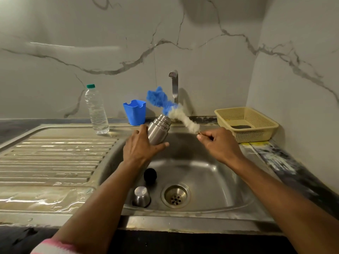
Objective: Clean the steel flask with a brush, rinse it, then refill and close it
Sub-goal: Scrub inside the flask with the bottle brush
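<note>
My left hand (140,146) grips the steel flask (158,129) over the sink, tilted with its open mouth toward the upper right. My right hand (218,143) pinches the thin handle end of a bottle brush (170,107) with blue and white bristles. The brush is outside the flask, its bristles bent just above the mouth. In the sink basin (211,173) a steel cap cup (141,196) stands upside down beside a black stopper (150,176).
A tap (175,85) rises behind the basin, with no water seen running. A clear plastic water bottle (96,110) and a blue holder cup (134,111) stand at the back. A beige basket (246,123) sits at the right. The wet drainboard (49,156) lies to the left.
</note>
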